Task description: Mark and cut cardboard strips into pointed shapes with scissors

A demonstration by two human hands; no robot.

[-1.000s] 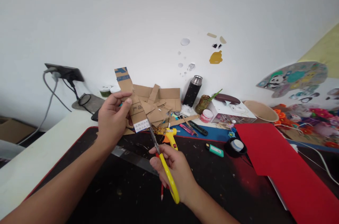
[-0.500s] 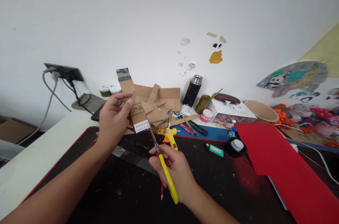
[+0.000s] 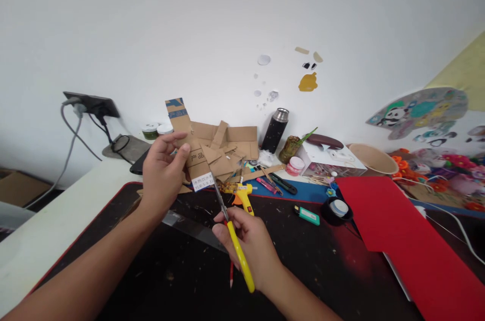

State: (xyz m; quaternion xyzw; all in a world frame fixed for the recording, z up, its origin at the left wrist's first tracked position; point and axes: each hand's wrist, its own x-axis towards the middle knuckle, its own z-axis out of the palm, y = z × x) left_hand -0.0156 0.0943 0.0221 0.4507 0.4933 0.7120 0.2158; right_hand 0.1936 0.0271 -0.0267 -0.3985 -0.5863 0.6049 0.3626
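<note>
Between the thumb and fingers of my left hand [image 3: 165, 165] is a strip of brown cardboard [image 3: 196, 155], printed in blue and black, with a white label at its lower end. My right hand [image 3: 252, 245] grips a pair of scissors [image 3: 239, 255] with yellow and red handles. The scissor blades point up and left, and their tips touch the right edge of the strip near the label. Whether the blades are parted there is hard to make out. Behind the strip lies a pile of cardboard scraps [image 3: 242, 139].
A yellow glue gun [image 3: 244, 197], a red pencil [image 3: 231, 276] and a teal utility blade case [image 3: 307, 215] lie on the dark mat. A black thermos [image 3: 275, 131] stands by the wall. Red sheets [image 3: 401, 235] cover the right side. A power strip [image 3: 93, 102] is at left.
Both hands keep nearly the same pose. The cardboard strip and the scissors show almost no shift; the whole view has slid very slightly.
</note>
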